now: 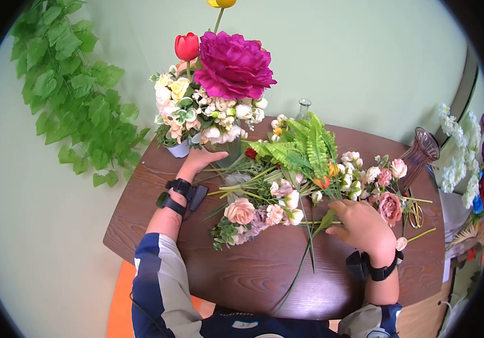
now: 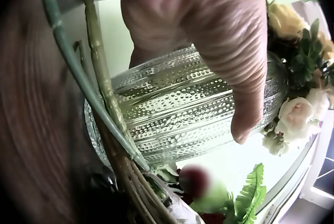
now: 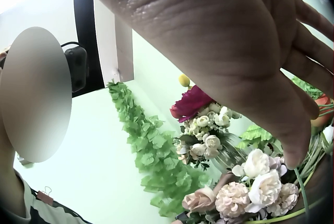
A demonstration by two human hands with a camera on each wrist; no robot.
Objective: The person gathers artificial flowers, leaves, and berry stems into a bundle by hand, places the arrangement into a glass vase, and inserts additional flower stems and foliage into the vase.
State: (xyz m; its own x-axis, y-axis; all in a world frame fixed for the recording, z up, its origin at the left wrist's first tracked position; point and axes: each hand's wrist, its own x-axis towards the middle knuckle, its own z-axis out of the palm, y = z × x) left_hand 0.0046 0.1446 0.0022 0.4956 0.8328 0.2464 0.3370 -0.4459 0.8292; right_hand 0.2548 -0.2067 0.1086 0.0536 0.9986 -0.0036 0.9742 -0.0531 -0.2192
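My left hand [image 1: 204,158] holds a ribbed, dimpled glass vase [image 2: 177,109]. Its thumb lies across the near side in the left wrist view, and its other fingers are hidden behind the glass. From the vase rise a big magenta peony [image 1: 235,66], a red tulip [image 1: 186,47] and pale roses [image 1: 178,88]. My right hand [image 1: 360,222] hovers over the loose flowers, fingers spread forward, next to a narrow green leaf [image 1: 326,220]. Close to its thumb tip runs a thin green stem [image 3: 301,187]. Left of it lies a bunch with a peach rose [image 1: 239,211].
Fern fronds [image 1: 309,143] and a dusty-pink rose [image 1: 389,209] lie on the brown table [image 1: 225,287]. A purple glass vase [image 1: 419,152] leans at the right, near gold-handled scissors [image 1: 416,216]. A clear bottle [image 1: 304,107] stands behind; a small white pot [image 1: 178,149] is left.
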